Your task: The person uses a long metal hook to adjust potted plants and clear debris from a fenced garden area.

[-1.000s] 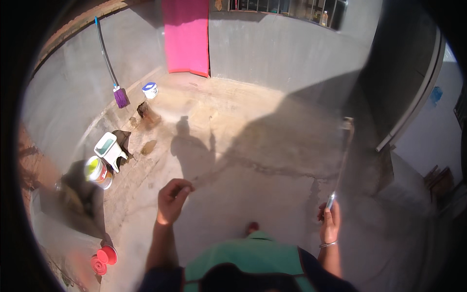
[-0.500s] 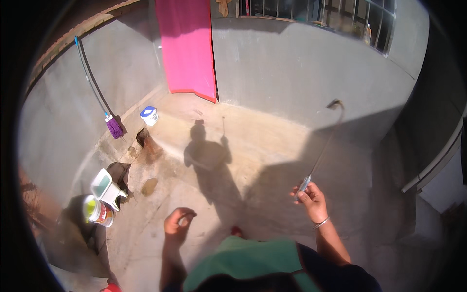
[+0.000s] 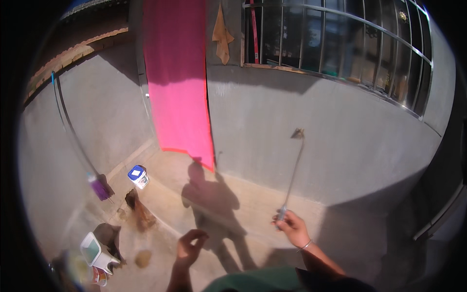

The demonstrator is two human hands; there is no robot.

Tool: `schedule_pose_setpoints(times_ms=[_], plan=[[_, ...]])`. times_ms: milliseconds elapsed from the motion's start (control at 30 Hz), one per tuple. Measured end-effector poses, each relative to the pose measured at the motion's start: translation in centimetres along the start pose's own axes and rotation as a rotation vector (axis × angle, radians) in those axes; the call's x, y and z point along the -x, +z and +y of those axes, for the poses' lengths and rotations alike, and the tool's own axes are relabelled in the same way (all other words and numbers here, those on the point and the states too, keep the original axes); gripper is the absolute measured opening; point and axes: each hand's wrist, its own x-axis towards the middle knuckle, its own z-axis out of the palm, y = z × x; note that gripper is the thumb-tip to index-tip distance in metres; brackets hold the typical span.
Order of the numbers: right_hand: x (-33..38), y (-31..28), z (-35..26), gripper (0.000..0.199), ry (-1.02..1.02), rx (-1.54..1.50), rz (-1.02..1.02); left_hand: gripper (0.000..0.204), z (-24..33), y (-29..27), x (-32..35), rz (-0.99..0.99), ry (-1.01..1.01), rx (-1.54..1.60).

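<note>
My right hand (image 3: 294, 229) is closed around the grey handle (image 3: 281, 213) of a long, thin rod tool. Its rod rises away from me and ends in a small angled metal head (image 3: 297, 133), seen against the grey wall; the exact kind of tool is unclear. A bracelet (image 3: 305, 246) circles my right wrist. Lower and to the left, my left hand (image 3: 190, 247) is held up with its fingers curled toward the thumb, and nothing shows in it. Both hands are in the air, apart from each other.
A pink curtain (image 3: 177, 87) hangs by a barred window (image 3: 335, 41); an orange cloth (image 3: 222, 36) hangs between them. At left, a purple mop (image 3: 100, 189) leans on the wall near a blue-lidded bucket (image 3: 139, 177). A white plastic stool (image 3: 95, 252) lies tipped nearer me.
The view has tilted up, so more of the window and curtain shows. My right hand with the rod tool has shifted left, closer to my left hand, which stays curled.
</note>
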Motion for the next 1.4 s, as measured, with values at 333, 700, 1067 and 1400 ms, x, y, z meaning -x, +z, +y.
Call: schedule_pose_setpoints(times_ms=[333, 700, 1067, 1400], plan=[[-32.0, -4.8, -10.9, 0.037, -0.439, 0.105, 0.167, 0.007, 1.8, 4.8, -24.6, -0.034, 0.282, -0.089], [-64.9, -9.2, -33.6, 0.019, -0.725, 0.234, 0.210, 0.009, 11.6, 6.6, -49.6, -0.058, 0.481, 0.103], [-75.5, -12.7, -37.4, 0.016, -0.613, 0.329, 0.232, 0.013, 24.2, 8.8, -60.0, -0.044, 0.670, 0.035], [-75.3, -13.2, -29.4, 0.028, -0.738, -0.014, 0.116, 0.019, 11.5, 5.2, -61.9, 0.115, 0.266, 0.289]])
